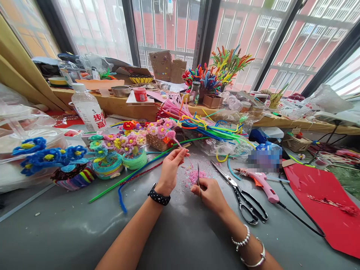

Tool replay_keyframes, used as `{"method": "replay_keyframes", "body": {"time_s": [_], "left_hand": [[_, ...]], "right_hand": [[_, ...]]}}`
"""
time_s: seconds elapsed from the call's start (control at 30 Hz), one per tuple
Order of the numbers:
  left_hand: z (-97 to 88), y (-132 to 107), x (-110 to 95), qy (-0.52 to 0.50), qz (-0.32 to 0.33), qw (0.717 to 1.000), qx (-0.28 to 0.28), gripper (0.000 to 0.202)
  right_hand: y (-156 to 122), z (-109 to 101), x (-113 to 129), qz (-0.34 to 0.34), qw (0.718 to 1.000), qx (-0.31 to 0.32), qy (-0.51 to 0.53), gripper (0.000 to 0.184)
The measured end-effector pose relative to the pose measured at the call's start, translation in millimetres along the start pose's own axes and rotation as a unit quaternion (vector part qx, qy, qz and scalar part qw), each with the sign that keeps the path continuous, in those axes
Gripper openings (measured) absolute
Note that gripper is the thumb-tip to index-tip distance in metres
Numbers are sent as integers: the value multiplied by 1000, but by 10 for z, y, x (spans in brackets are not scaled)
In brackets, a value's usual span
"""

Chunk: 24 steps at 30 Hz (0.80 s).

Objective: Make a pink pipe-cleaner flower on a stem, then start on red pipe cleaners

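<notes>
My left hand (171, 168) pinches a pink pipe cleaner (177, 141) between thumb and fingertips; a thin end hangs down toward my right hand. With fingers curled, my right hand (210, 195) grips small scissors (198, 173), their narrow blades pointing up and away from me. Most of the scissors' handle is hidden by the fingers. Just beyond the blades, a loose heap of pink fuzz clippings (194, 177) lies on the grey table (180, 240). Larger black-handled scissors (239, 191) rest to the right of my right hand.
Pots of fuzzy flowers (135, 157) stand at left, near a water bottle (89, 108). Long coloured pipe cleaners (213, 127) lie in a bundle behind my hands. At right are a pink glue gun (263, 183) with a black cord and a red sheet (323, 202).
</notes>
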<state>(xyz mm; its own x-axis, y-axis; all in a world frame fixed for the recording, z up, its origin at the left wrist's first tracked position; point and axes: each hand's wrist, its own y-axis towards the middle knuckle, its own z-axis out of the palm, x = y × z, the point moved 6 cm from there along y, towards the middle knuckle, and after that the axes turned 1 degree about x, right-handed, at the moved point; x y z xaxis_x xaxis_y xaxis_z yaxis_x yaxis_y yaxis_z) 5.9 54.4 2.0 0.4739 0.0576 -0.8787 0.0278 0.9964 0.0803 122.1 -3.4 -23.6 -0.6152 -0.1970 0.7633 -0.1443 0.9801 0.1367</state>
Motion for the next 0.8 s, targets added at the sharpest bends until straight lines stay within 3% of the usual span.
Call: {"method": "replay_keyframes", "body": {"time_s": [0.43, 0.67, 0.8], "left_hand": [[9, -3, -3, 34, 4, 999, 12, 16], [27, -22, -23, 42, 0, 999, 14, 16], [39, -23, -26, 44, 2, 999, 16, 16]], "right_hand": [[-28, 51, 13, -19, 995, 13, -93, 60], [-83, -83, 128, -24, 965, -93, -244, 56], [-96, -124, 138, -25, 953, -122, -278, 55]]}}
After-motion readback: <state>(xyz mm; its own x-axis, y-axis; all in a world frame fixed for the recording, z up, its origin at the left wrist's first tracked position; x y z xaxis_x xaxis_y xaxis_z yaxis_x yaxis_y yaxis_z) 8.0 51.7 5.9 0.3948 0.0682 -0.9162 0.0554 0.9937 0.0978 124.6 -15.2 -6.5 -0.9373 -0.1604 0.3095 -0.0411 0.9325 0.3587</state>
